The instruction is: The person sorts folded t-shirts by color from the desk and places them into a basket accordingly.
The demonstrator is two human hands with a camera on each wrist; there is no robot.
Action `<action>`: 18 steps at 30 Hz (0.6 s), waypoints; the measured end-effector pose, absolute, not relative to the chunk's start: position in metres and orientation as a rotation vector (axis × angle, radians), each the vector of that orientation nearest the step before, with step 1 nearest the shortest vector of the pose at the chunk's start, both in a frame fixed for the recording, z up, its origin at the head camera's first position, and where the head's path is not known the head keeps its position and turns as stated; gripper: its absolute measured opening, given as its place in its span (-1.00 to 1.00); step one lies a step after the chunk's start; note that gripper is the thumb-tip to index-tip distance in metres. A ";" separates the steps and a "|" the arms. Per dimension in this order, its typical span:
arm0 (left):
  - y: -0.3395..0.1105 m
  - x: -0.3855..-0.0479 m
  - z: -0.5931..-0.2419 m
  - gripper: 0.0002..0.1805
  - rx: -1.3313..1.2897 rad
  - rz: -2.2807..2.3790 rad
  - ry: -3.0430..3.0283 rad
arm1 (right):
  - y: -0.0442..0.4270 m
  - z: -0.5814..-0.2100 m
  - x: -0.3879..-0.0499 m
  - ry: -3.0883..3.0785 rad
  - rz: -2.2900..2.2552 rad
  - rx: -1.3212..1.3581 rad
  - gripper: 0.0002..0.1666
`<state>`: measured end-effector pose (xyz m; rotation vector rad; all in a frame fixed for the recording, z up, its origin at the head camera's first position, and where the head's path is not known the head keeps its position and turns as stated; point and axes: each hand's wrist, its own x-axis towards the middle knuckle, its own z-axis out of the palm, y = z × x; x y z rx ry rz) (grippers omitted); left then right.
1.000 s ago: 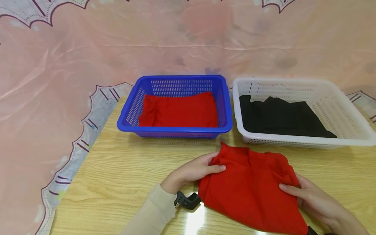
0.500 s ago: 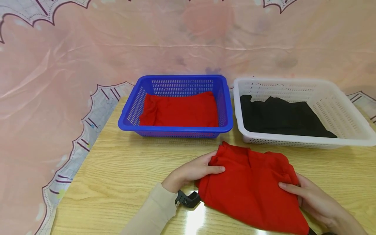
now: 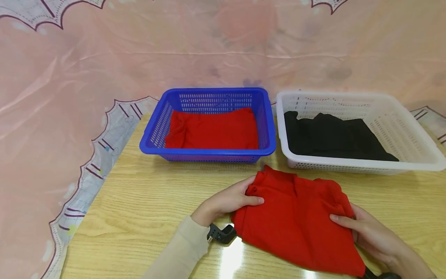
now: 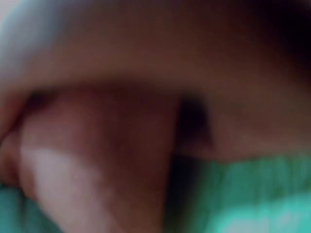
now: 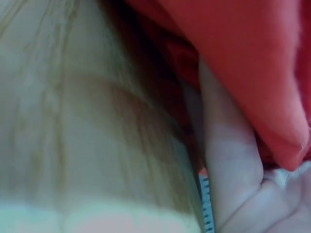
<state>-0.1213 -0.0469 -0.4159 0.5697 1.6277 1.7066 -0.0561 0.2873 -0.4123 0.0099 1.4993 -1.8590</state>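
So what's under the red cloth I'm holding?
Your left hand and right hand each go partly beneath the red cloth; wooden tabletop shows around it. The cloth covers whatever lies under its middle.

Baskets, quantity two: one blue basket [image 3: 207, 152] at upper centre of the head frame, one white basket [image 3: 400, 128] at upper right. Visible cloth items, quantity three: one stored red cloth [image 3: 217, 130] inside the blue basket, one held red cloth [image 3: 299, 221] at lower right, one black cloth [image 3: 336, 135] inside the white basket. Hands, quantity two: left hand [image 3: 230, 199] at lower centre, right hand [image 3: 369, 232] at lower right. Wristbands, quantity two: left wristband [image 3: 221, 234] at lower centre, right wristband [image 3: 388, 276] partly cropped at the bottom edge. Tables: one wooden table [image 3: 150, 201].
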 end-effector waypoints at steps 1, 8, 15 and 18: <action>-0.048 -0.120 -0.412 -0.44 0.570 1.706 1.627 | 0.287 -0.412 -0.056 1.495 -1.863 -0.002 -0.66; -0.052 -0.118 -0.399 -0.45 0.571 1.698 1.641 | 0.284 -0.410 -0.058 1.521 -1.840 -0.002 -0.68; -0.055 -0.118 -0.396 -0.44 0.578 1.698 1.637 | 0.284 -0.412 -0.060 1.508 -1.841 -0.005 -0.69; -0.057 -0.117 -0.396 -0.44 0.577 1.694 1.644 | 0.284 -0.415 -0.060 1.481 -1.865 -0.030 -0.69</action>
